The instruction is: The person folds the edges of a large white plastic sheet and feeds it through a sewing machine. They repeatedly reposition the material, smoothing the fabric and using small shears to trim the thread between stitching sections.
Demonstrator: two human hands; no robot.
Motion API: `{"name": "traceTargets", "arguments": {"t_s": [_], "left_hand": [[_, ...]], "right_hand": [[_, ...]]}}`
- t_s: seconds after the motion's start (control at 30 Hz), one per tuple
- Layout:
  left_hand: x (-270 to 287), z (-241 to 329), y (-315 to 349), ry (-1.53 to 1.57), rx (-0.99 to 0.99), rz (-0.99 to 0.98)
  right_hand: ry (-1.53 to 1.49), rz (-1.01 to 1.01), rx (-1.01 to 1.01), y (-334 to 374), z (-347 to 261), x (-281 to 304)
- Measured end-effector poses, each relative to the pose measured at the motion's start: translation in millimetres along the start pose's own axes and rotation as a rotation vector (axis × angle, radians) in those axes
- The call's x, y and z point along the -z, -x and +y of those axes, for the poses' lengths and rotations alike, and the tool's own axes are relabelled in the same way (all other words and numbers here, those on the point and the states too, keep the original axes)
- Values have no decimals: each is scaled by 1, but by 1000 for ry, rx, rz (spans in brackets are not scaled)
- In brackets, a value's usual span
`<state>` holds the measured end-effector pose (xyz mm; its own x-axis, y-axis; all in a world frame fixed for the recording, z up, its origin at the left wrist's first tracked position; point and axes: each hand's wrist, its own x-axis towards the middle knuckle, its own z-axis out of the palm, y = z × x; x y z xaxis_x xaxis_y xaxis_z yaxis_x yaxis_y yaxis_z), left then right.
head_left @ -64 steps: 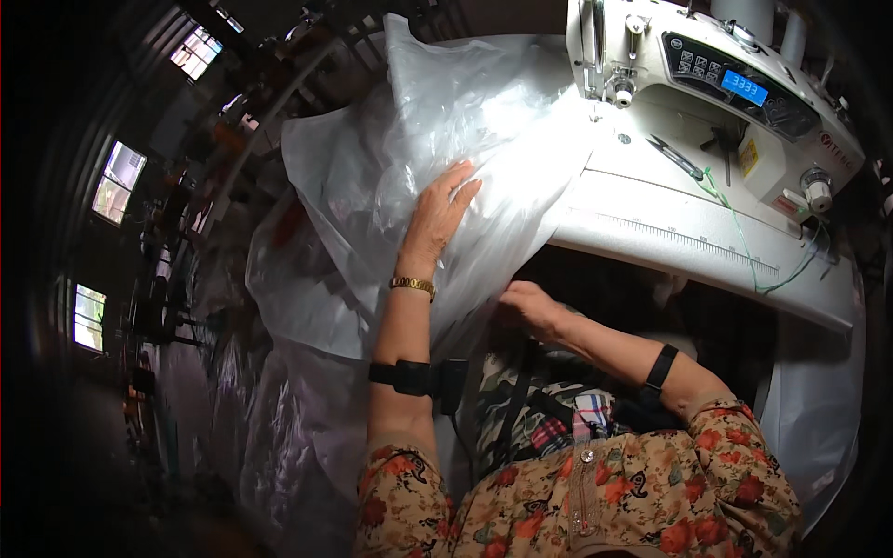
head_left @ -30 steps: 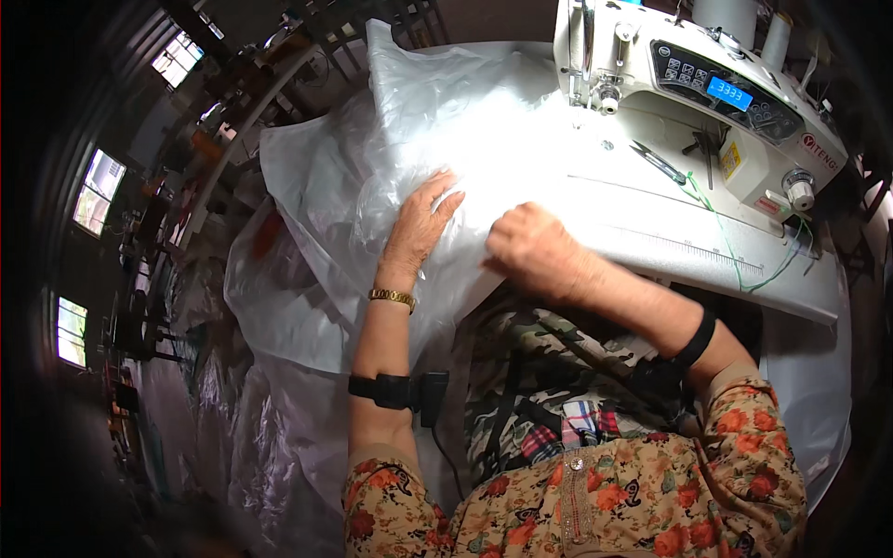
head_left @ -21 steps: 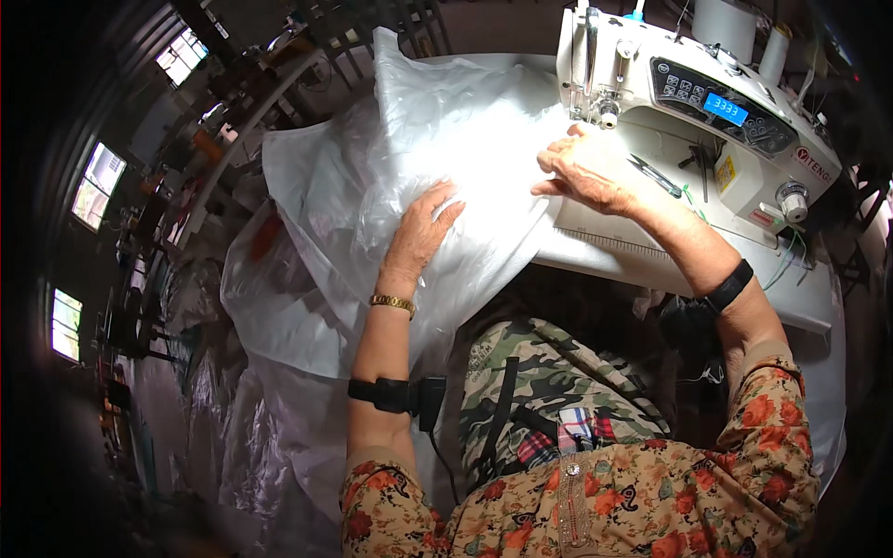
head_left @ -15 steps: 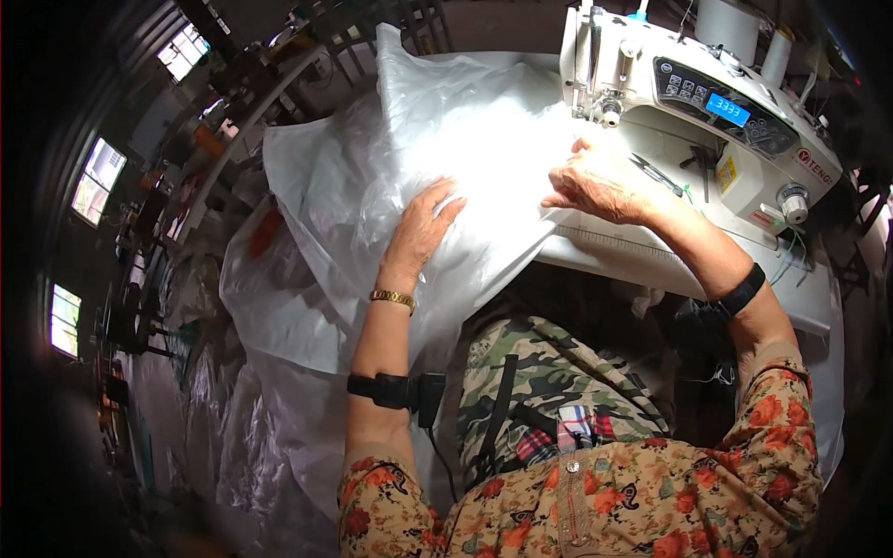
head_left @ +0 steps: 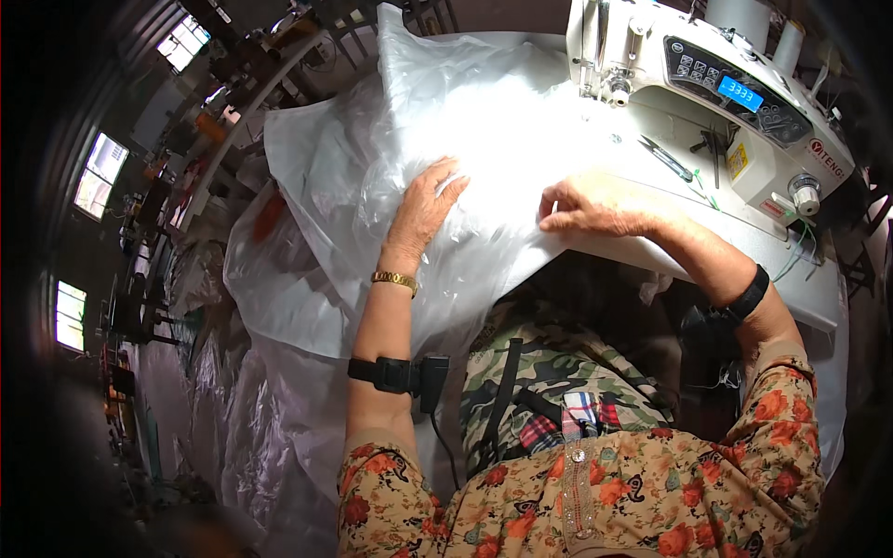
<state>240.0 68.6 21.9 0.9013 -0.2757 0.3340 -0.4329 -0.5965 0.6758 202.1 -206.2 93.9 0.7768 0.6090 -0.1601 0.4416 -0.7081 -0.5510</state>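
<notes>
White sewing-machine worktop [head_left: 807,299]: my L hand [head_left: 423,212] rests flat on glossy translucent white sheet [head_left: 321,177]; R hand [head_left: 595,206], apart, curls nr worktop's front edge, grip unclear.

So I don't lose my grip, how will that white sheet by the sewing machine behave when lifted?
The white sheet is probably floppy, since it lies in loose folds and creases. It looks thin, so it's likely light for its size. Its glossy highlights suggest it may slip easily.
</notes>
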Motion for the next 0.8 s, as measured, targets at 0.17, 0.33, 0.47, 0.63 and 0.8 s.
{"name": "traceTargets", "arguments": {"t_s": [0.17,0.33,0.47,0.63,0.8], "left_hand": [[2,0,-3,29,-4,-15],[0,-2,-6,22,1,-2],[-2,3,-7,22,-1,-7],[-2,-3,-5,19,-17,12],[-5,-5,-4,19,14,34]], "right_hand": [[-17,-279,107,-2,-15,-26],[30,-360,208,-8,-12,-74],[77,-390,229,-15,-15,-97],[86,-440,323,-29,-21,-150],[-90,-416,445,-43,-42,-208]]}}
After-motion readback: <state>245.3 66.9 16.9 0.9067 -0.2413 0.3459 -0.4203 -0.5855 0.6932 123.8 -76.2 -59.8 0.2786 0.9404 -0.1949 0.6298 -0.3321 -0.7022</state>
